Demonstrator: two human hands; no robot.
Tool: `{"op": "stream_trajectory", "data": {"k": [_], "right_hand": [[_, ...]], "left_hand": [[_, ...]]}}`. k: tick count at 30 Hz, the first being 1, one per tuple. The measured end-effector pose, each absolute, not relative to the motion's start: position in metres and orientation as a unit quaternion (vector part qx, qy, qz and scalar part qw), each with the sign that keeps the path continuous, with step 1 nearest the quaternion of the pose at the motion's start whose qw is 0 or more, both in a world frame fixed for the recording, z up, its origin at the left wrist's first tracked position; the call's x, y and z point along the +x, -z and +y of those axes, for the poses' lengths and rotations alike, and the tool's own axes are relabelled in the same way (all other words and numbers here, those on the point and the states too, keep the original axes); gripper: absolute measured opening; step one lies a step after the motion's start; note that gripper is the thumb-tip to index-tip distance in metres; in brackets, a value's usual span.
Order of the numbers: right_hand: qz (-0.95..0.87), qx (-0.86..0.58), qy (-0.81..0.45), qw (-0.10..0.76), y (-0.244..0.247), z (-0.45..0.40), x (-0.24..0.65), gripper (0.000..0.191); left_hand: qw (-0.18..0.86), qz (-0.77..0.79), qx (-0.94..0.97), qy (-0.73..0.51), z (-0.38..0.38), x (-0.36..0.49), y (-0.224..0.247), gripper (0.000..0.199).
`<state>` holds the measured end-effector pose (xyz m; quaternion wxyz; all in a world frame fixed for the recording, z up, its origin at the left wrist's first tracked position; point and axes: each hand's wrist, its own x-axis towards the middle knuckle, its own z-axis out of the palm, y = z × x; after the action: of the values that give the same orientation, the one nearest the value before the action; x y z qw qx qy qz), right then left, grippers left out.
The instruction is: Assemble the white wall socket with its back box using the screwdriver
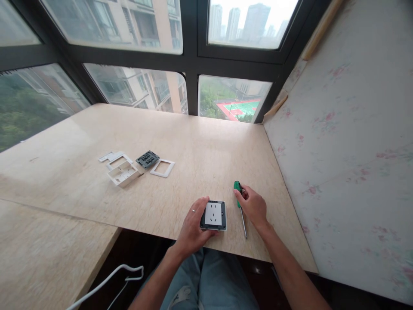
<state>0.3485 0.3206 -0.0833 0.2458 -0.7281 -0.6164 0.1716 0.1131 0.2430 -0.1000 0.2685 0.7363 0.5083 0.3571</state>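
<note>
Near the front edge of the marble-patterned counter lies a wall socket (213, 214), its white face framed in dark grey and set in a white box. My left hand (193, 224) is closed around its left side, thumb along the near edge and fingers at the far corner. To the right, my right hand (252, 204) pinches the green handle of a screwdriver (238, 189). Its metal shaft points back toward the counter's front edge, apart from the socket.
Further left on the counter (206, 146) lie a white box (123, 174), a white frame (162, 168), a dark socket insert (147, 159) and other white frame pieces (111, 156). A papered wall (342, 129) bounds the right; windows stand behind. A white cable (106, 280) hangs lower left.
</note>
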Motion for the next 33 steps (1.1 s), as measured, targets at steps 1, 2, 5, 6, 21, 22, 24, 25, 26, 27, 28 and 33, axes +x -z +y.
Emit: {"op": "stream_trajectory", "data": {"k": [1, 2, 5, 6, 21, 22, 24, 25, 26, 27, 28, 33], "right_hand": [[-0.622, -0.723, -0.165, 0.250, 0.084, 0.320, 0.349, 0.051], [-0.626, -0.718, -0.161, 0.258, 0.085, 0.320, 0.349, 0.051], [-0.631, -0.701, -0.167, 0.289, 0.087, 0.318, 0.350, 0.052], [-0.628, -0.697, -0.172, 0.300, 0.088, 0.318, 0.351, 0.053], [-0.654, -0.656, -0.160, 0.341, 0.095, 0.308, 0.354, 0.048], [-0.657, -0.654, -0.152, 0.343, 0.096, 0.308, 0.354, 0.048], [-0.662, -0.650, -0.136, 0.347, 0.097, 0.307, 0.354, 0.046], [-0.665, -0.649, -0.128, 0.348, 0.098, 0.307, 0.354, 0.046], [-0.667, -0.648, -0.120, 0.348, 0.099, 0.306, 0.354, 0.045], [-0.669, -0.647, -0.112, 0.348, 0.099, 0.306, 0.354, 0.045], [-0.671, -0.646, -0.104, 0.347, 0.100, 0.306, 0.354, 0.044], [-0.679, -0.646, -0.077, 0.340, 0.101, 0.305, 0.353, 0.044]], "left_hand": [[0.268, 0.509, 0.737, -0.356, 0.246, 0.113, 0.098, 0.108], [0.268, 0.508, 0.738, -0.355, 0.249, 0.114, 0.096, 0.110], [0.265, 0.500, 0.745, -0.354, 0.261, 0.114, 0.093, 0.115], [0.264, 0.497, 0.748, -0.352, 0.265, 0.114, 0.093, 0.115], [0.344, 0.472, 0.736, -0.343, 0.275, 0.101, 0.098, 0.107], [0.362, 0.468, 0.723, -0.356, 0.276, 0.101, 0.098, 0.106], [0.393, 0.459, 0.697, -0.387, 0.275, 0.101, 0.099, 0.105], [0.400, 0.456, 0.688, -0.398, 0.275, 0.101, 0.099, 0.105], [0.398, 0.455, 0.687, -0.404, 0.275, 0.101, 0.099, 0.105], [0.389, 0.455, 0.691, -0.404, 0.275, 0.101, 0.098, 0.103], [0.378, 0.456, 0.697, -0.403, 0.274, 0.102, 0.098, 0.101], [0.328, 0.450, 0.735, -0.387, 0.277, 0.102, 0.096, 0.100]]}}
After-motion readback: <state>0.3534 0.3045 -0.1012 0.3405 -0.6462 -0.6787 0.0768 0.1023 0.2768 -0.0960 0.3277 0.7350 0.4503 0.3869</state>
